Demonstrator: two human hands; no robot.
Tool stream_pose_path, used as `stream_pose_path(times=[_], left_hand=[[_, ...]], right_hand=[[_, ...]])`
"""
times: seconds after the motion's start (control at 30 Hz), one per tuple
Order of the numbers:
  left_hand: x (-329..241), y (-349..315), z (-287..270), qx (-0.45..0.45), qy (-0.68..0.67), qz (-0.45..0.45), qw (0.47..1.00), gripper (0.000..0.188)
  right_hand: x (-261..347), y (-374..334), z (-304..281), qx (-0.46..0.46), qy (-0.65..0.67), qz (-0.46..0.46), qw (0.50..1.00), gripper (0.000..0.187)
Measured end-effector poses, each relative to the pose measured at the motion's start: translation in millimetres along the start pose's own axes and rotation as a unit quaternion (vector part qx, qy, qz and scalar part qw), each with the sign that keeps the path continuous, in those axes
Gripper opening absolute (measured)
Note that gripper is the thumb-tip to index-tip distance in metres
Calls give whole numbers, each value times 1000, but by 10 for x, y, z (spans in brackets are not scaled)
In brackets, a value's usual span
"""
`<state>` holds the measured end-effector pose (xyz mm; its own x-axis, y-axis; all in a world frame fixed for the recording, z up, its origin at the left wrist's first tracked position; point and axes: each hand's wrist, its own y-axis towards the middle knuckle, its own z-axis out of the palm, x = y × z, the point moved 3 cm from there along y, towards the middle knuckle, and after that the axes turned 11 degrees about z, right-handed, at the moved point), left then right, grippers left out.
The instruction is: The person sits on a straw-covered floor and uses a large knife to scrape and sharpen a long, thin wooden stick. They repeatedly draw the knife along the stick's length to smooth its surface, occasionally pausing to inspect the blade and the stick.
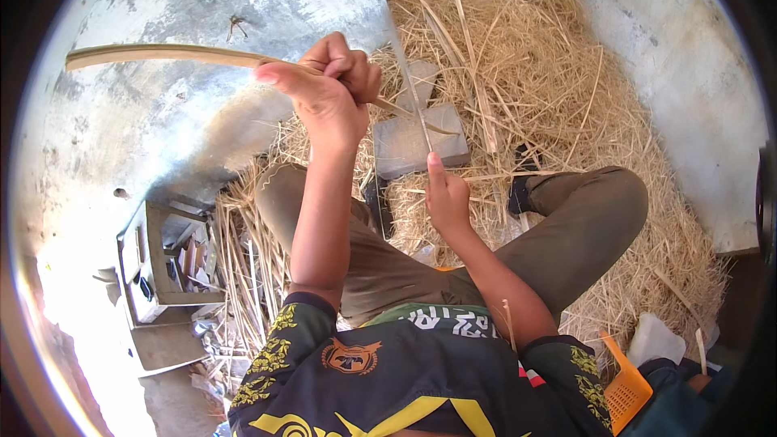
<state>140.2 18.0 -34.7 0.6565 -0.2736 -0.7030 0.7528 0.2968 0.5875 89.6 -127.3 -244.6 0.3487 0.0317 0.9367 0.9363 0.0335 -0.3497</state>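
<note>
My left hand (333, 85), raised ahead of me, is closed round a pale bamboo strip (174, 53). The strip's long end reaches out to the left, and its thinner tail comes out past my fingers toward the right. Lower and to the right, my right hand (449, 202) is closed, thumb stretched along what looks like a long, narrow knife (417, 101) seen nearly edge-on. Its grip is hidden in my fingers. The strip's tail crosses the blade; whether they touch I cannot tell. Below them a grey block (405, 150) sits on the shavings between my feet.
A large heap of straw-like shavings (550, 73) fills the corner between worn walls (186, 8). Longer bamboo pieces (477, 89) lie on it. At left stands a small open cabinet (174, 255) with clutter. An orange perforated plastic thing (627, 392) is at lower right.
</note>
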Motion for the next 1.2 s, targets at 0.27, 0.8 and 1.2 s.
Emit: stream_pose_path(times=[0.27, 0.8, 1.2], left_hand=[[-171, 106, -191, -68, -36, 69, 995, 78], [-154, 274, -428, -51, 19, 125, 991, 77], [-23, 502, -500, -90, 47, 126, 987, 81]], right_hand=[[412, -106, 188, 0, -124, -18, 992, 77], [296, -201, 545, 93, -3, 0, 996, 81], [333, -21, 650, 125, 21, 131, 983, 73]])
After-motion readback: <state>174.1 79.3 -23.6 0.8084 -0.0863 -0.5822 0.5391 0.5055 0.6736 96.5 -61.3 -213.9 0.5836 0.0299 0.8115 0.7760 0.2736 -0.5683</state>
